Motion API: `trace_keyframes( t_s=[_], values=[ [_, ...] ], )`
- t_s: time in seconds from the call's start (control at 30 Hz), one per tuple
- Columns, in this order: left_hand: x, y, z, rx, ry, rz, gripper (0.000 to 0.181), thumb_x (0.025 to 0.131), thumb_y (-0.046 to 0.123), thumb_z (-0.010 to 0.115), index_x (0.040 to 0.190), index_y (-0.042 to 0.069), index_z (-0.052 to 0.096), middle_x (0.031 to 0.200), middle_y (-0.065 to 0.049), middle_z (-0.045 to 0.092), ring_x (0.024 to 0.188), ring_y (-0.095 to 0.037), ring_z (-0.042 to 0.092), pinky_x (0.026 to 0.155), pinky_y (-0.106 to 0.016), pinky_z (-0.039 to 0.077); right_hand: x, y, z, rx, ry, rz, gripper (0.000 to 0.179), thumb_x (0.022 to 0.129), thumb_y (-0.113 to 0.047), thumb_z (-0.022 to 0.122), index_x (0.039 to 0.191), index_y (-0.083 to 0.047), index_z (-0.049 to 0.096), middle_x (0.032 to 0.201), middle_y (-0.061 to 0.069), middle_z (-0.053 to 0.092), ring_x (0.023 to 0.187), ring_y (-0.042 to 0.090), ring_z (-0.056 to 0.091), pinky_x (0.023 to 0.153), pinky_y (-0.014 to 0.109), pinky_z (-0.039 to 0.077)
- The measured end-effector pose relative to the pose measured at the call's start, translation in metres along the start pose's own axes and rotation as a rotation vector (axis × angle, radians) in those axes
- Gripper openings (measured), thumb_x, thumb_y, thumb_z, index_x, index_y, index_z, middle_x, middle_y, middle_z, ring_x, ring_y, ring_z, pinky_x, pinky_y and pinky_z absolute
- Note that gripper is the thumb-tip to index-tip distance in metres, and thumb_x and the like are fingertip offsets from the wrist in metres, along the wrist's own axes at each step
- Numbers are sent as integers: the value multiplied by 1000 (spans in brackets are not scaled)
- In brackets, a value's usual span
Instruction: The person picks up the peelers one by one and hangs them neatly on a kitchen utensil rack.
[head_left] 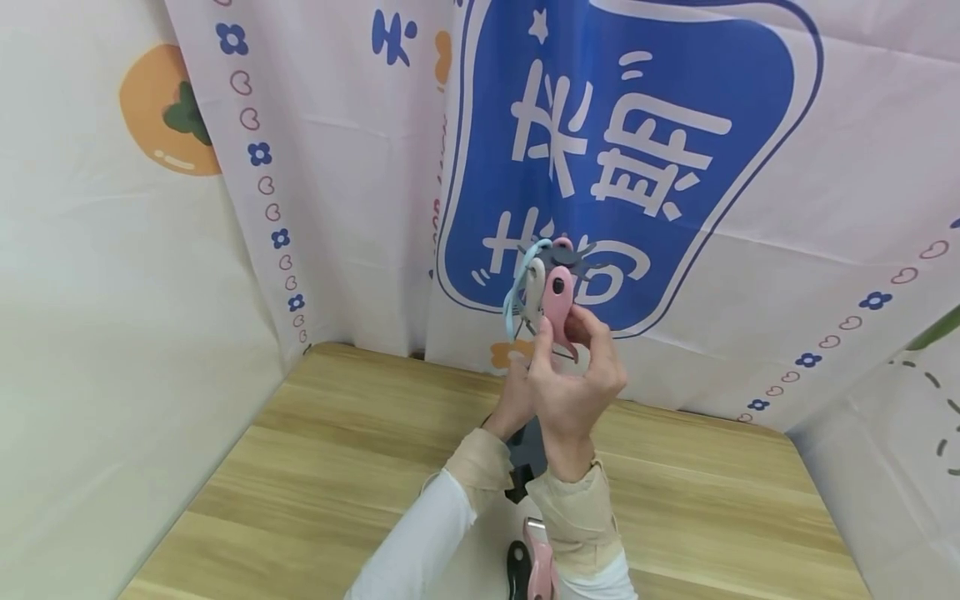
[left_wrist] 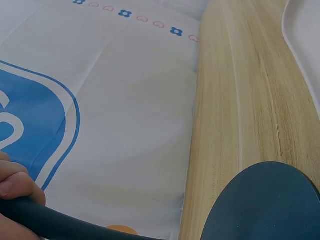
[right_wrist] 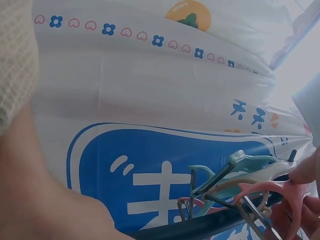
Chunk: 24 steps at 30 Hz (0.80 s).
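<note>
A dark blue stand has a slim pole, an oval base and a hooked top. My left hand grips the pole; in the left wrist view its curled fingers show at the lower left. My right hand pinches a pink peeler between thumb and fingers at the hooks. Beside it hang a white-handled peeler and a light blue peeler. In the right wrist view the pink peeler overlaps the others. Whether it bears on its hook cannot be told.
A white tray lies on the wooden table, partly under my forearms. In it are a pink peeler and a black handle. A printed cloth hangs right behind the stand.
</note>
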<state>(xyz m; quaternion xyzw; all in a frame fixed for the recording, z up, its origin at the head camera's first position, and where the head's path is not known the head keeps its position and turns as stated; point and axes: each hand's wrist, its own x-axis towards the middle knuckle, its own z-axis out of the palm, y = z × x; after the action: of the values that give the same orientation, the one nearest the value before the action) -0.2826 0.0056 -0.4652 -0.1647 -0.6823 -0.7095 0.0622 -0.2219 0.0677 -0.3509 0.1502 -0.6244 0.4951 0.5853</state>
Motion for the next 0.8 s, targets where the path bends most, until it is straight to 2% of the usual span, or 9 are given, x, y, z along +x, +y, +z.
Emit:
trace_keyframes(
  t_s=[0.1, 0.2, 0.33, 0.5, 0.6, 0.67, 0.8],
  values=[
    [1, -1, 1, 35, 14, 15, 43, 106, 11, 60, 64, 8, 51, 54, 8, 42, 49, -7, 36, 50, -22, 32, -2, 2, -2, 6, -34, 2, 32, 90, -14, 83, 117, 1, 75, 101, 14, 79, 83, 28, 74, 79, 23, 58],
    [3, -3, 1, 51, 28, 26, 38, 104, 11, 62, 68, 5, 55, 56, 7, 44, 51, -7, 38, 52, -23, 33, -3, 4, -5, 1, -71, 4, 36, 89, -17, 83, 119, 1, 74, 103, 13, 79, 85, 27, 74, 79, 27, 58],
    [4, -4, 0, 66, 28, 27, 47, 106, 15, 61, 61, 11, 47, 53, 8, 41, 48, -7, 37, 49, -23, 32, -4, 5, -11, -8, -131, 21, 41, 89, -19, 84, 123, 1, 72, 109, 13, 79, 94, 27, 75, 84, 37, 60],
    [4, -3, -4, 85, 23, 52, 53, 111, 16, 53, 60, 16, 39, 52, 8, 36, 47, -7, 32, 49, -24, 30, -9, 6, -27, -13, -241, 69, 50, 87, -20, 86, 130, -2, 69, 118, 14, 76, 109, 29, 72, 93, 43, 56],
    [3, -3, -4, 50, 8, 33, 53, 111, 21, 53, 59, 15, 40, 51, 8, 36, 45, -8, 32, 47, -26, 30, -16, 8, -42, -28, -301, 84, 56, 86, -19, 88, 134, -2, 67, 122, 15, 74, 115, 30, 70, 95, 41, 53],
    [3, -1, -4, 27, 2, 1, 52, 108, 26, 56, 59, 16, 42, 51, 9, 37, 45, -8, 33, 46, -26, 30, -21, 10, -53, -47, -345, 92, 58, 86, -19, 88, 136, -1, 66, 125, 15, 73, 117, 31, 69, 96, 39, 51],
    [3, 0, -3, 50, 3, -46, 54, 107, 36, 58, 59, 17, 44, 51, 11, 36, 45, -8, 32, 46, -27, 29, -33, 18, -78, -90, -420, 90, 58, 84, -18, 89, 134, 0, 66, 124, 13, 73, 114, 31, 69, 95, 30, 50]
  ],
)
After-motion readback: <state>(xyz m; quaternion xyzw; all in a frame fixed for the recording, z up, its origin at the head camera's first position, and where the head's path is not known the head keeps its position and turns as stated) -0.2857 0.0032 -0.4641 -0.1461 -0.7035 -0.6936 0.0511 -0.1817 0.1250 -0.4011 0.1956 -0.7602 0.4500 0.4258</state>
